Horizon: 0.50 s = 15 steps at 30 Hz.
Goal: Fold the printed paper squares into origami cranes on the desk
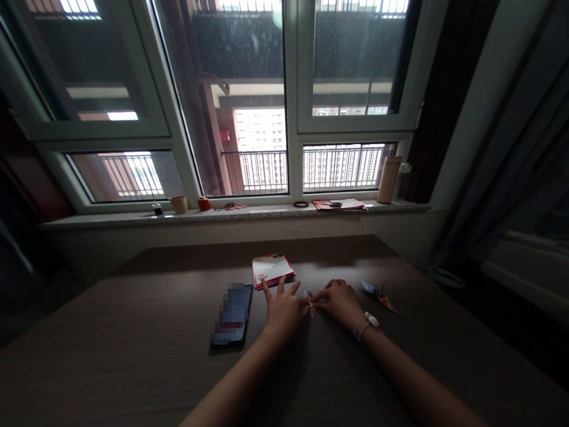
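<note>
A small folded piece of patterned paper [310,295] is between my two hands, low over the table. On its left side, my left hand [284,311] pinches it near the thumb, while the other fingers spread out toward the stack of paper sheets [272,270]. From the right, my right hand [341,302] grips the folded paper with its fingertips; a pale bracelet circles that wrist. The fingertips cover part of the paper, so its exact shape is hard to make out. Right of my right hand lies another folded paper figure [379,296] with pointed ends.
A phone [233,317] lies left of my left hand on the brown table [133,332]. Along the windowsill [262,211] stand a paper cup [179,205], a red spool-like item [204,204], scissors [335,204] on papers and a tan bottle [389,181].
</note>
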Available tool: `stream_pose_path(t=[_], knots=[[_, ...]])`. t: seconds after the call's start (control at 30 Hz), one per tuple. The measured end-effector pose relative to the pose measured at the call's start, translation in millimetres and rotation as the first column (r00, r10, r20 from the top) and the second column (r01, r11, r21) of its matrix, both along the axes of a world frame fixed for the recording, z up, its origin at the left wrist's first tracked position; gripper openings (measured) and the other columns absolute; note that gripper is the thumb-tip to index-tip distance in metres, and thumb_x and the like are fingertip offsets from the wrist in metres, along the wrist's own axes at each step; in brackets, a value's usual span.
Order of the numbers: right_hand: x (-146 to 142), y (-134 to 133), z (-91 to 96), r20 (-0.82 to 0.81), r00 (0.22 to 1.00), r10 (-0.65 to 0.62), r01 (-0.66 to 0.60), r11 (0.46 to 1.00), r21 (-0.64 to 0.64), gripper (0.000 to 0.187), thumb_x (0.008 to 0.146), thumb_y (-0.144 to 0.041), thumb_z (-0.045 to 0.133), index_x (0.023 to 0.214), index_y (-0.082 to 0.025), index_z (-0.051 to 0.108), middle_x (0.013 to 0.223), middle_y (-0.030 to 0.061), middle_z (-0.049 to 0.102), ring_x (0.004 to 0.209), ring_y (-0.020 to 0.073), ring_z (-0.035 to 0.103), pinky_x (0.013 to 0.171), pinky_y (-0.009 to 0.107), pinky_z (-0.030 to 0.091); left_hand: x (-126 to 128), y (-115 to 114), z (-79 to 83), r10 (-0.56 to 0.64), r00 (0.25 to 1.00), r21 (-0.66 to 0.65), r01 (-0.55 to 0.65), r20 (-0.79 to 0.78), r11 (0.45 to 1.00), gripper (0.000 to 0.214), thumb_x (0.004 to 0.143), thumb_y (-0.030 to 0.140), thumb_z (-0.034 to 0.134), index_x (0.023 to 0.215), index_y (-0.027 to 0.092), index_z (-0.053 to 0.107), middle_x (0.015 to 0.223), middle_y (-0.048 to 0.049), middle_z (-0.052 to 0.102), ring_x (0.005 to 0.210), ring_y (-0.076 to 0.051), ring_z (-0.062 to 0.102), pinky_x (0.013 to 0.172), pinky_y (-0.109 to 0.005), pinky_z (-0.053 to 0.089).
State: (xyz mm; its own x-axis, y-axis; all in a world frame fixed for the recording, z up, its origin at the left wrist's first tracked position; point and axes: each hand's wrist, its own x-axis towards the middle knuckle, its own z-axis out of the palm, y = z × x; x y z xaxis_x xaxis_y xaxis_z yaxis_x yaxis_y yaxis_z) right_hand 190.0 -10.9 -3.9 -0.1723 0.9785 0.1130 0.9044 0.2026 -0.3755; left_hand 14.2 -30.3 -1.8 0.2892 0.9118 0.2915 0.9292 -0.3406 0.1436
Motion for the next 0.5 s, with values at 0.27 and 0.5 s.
stream_pose_path(t=[0.27,0.5], knots=[[2.6,2.5,-6.2,-0.086,0.996,-0.004,0.002,1.0,-0.024,0.02,0.079,-0.045,0.067,0.095,-0.038,0.076,0.108,0.0056,0.06,0.11,0.0261,0.05,0.095,0.034,0.037,-14.3,11.2,-6.1,0.027,0.996,-0.198,-0.009,0.088,0.98,0.024,0.085,0.054,0.054,0.1,0.048,0.072,0.144,0.0058,0.051,0.142,-0.04,0.024,0.1,-0.081,-0.009],[3.8,6.4,-14.6,-0.152,0.988,-0.031,0.025,0.999,-0.036,0.025,0.077,-0.049,0.066,0.091,-0.032,0.078,0.108,0.007,0.06,0.11,0.0263,0.051,0.095,0.034,0.038,-14.7,10.3,-12.8,0.003,0.993,-0.242,0.025,0.116,0.97,0.028,0.088,0.053,0.05,0.107,0.047,0.069,0.145,0.0043,0.05,0.145,-0.037,0.019,0.104,-0.076,-0.01]])
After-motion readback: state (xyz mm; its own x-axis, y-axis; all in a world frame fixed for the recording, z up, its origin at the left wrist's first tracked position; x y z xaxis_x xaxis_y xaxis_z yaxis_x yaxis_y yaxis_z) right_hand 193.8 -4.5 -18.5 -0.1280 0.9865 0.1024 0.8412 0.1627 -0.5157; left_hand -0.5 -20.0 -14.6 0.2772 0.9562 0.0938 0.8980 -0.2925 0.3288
